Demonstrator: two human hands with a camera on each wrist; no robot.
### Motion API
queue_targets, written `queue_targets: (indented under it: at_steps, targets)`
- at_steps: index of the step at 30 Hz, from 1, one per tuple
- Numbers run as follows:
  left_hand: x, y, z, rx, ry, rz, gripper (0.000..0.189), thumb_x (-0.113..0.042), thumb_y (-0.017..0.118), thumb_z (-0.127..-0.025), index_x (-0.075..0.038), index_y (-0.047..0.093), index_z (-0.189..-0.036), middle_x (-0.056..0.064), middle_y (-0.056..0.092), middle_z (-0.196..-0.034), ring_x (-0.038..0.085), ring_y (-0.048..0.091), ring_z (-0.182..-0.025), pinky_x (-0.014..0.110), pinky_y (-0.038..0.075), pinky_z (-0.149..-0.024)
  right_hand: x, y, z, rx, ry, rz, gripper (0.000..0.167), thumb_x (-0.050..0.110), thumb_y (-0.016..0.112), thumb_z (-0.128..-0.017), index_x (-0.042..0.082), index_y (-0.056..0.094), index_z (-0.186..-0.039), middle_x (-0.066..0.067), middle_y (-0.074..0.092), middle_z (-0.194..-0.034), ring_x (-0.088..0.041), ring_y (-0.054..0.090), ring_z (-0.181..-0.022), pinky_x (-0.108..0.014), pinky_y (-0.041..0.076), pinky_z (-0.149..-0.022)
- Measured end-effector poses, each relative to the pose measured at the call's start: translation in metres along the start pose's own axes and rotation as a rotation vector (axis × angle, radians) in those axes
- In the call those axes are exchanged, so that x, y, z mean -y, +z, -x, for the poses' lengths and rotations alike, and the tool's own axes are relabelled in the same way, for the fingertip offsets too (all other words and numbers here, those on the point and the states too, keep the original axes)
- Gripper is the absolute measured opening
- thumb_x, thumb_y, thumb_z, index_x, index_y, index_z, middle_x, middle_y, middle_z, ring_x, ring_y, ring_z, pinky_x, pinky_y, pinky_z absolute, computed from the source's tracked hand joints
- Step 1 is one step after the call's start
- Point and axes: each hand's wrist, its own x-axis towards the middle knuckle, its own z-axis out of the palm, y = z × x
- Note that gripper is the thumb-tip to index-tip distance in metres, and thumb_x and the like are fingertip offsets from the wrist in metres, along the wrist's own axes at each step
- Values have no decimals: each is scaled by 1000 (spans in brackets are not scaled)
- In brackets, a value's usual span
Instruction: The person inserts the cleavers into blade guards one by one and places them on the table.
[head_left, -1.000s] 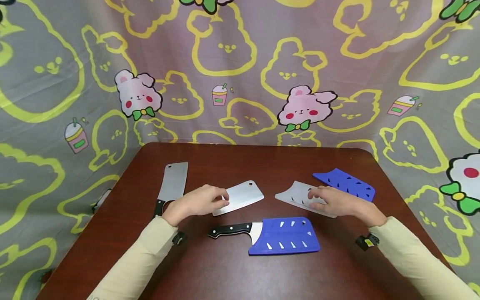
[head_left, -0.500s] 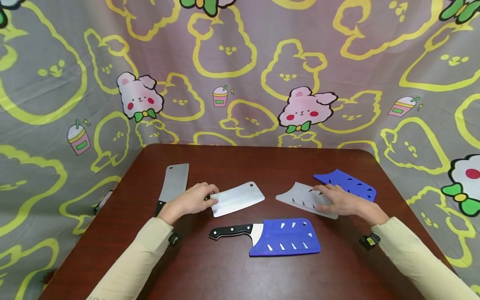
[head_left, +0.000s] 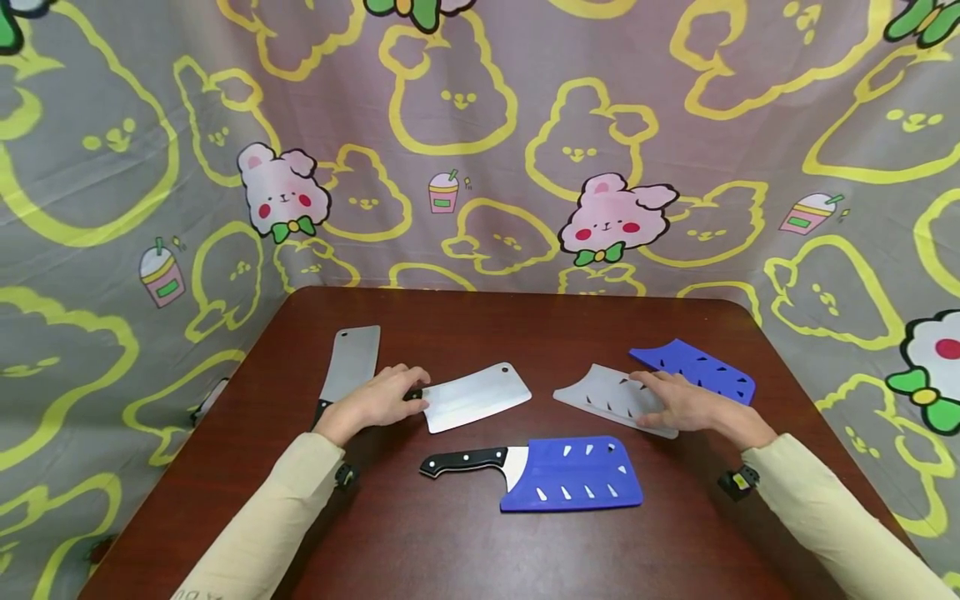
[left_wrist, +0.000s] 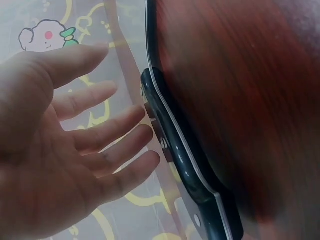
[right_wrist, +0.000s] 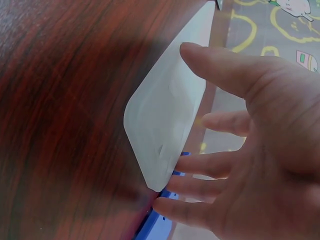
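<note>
In the head view a bare cleaver [head_left: 478, 397] lies left of centre, its black handle mostly under my left hand [head_left: 377, 400]. The left wrist view shows that black riveted handle [left_wrist: 175, 135] beside the loosely extended fingers [left_wrist: 112, 132], not wrapped by them. On the right, my right hand [head_left: 678, 403] hovers over or touches the far end of a white slotted blade cover [head_left: 600, 393]; contact is unclear. Its fingers are spread, with the thumb above the cover [right_wrist: 165, 105] in the right wrist view.
A second cleaver [head_left: 351, 360] lies at the left, its handle partly behind the left hand. Nearer the front is a cleaver [head_left: 465, 458] in a blue slotted cover [head_left: 573, 475]. Another blue cover [head_left: 701, 368] sits behind the right hand. Patterned cloth [head_left: 480, 125] surrounds the brown table [head_left: 480, 325].
My left hand has drawn back leftward from the bare cleaver's blade to its handle. The right hand has shifted slightly right along the white cover. Cleavers and covers stay put.
</note>
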Motion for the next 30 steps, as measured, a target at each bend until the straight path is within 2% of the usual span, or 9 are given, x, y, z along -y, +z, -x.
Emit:
queue_targets:
  at_steps: [8,15,17,19,22,25,28,30]
  targets:
    - [0,2,4,38,-67,3,46,-28,68,-92,-13,55,-133,14,58,-128,26,55,-110,50,48,-96,0,1,1,17,45,-7,85,47,74,-83,10,35,-148,-32,36,-147,-57,35,-128,-73,37,-94]
    - [4,2,6,60,-83,-121,36,-24,72,-89,-7,61,-119,14,63,-110,25,59,-97,46,51,-86,-1,3,0,-26,40,-14,87,50,78,-78,13,38,-146,-33,37,-143,-57,36,-125,-72,39,-91]
    - [4,3,5,75,-97,-146,31,-23,72,-89,-6,62,-112,13,64,-103,23,58,-91,43,51,-81,-1,4,0,-48,47,-9,91,52,80,-75,13,39,-146,-32,40,-138,-52,39,-121,-68,43,-88]
    - [5,3,5,90,-108,-163,27,-23,72,-90,-6,62,-109,11,65,-100,22,58,-87,42,51,-78,-1,5,0,-89,48,0,95,52,82,-71,11,39,-146,-28,45,-128,-44,41,-113,-57,47,-82]
    - [5,2,6,111,-113,-164,26,-21,70,-90,-5,61,-109,11,66,-97,22,58,-83,41,51,-74,0,6,-1,-156,54,18,97,50,85,-68,7,43,-144,-21,48,-113,-35,40,-102,-40,41,-74]
    - [3,0,6,141,-115,-165,30,-21,71,-89,-3,60,-111,11,65,-94,21,58,-79,41,51,-70,1,6,-1,-217,43,20,91,46,87,-67,0,50,-136,-16,49,-103,-30,40,-96,-34,34,-70]
    - [1,-1,6,173,-128,-152,43,-24,72,-86,0,58,-119,12,66,-93,22,58,-77,40,50,-68,2,4,1,-263,17,-21,77,38,87,-71,-1,53,-128,-16,53,-102,-29,47,-95,-34,41,-72]
    - [-1,-2,5,186,-137,-140,56,-26,72,-84,2,54,-128,14,67,-99,23,58,-80,41,51,-70,3,2,2,-294,-14,-60,66,30,85,-75,2,52,-125,-15,58,-104,-28,53,-96,-37,47,-73]
